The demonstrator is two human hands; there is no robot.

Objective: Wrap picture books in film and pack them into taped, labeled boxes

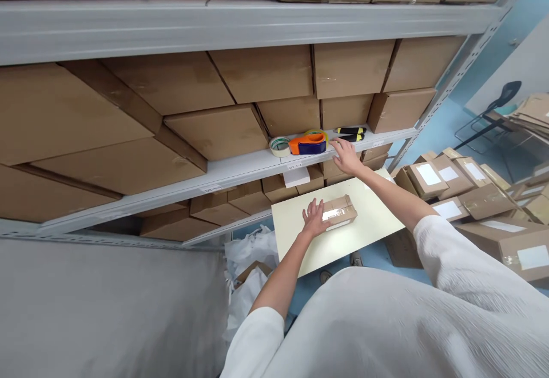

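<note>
A small cardboard box (341,211) with shiny clear tape lies on a pale yellow board (295,246). My left hand (315,221) grips the box's left end, fingers over it and thumb along the near side. Further up, my right hand (346,158) is at the shelf edge, fingers stretched and apart, holding nothing. Its fingertips are close to the right end of an orange and blue tape dispenser (309,144); whether they touch it I cannot tell. Beside the dispenser sit a cream tape roll (280,147) and black-and-yellow box cutters (351,134).
Large cardboard boxes (266,75) fill the metal shelves (240,166) in front. A white box (295,177) sits under the shelf edge. Labelled parcels (463,186) are piled at right, near a dark chair (504,95). White plastic bags (253,252) lie below, left of the board.
</note>
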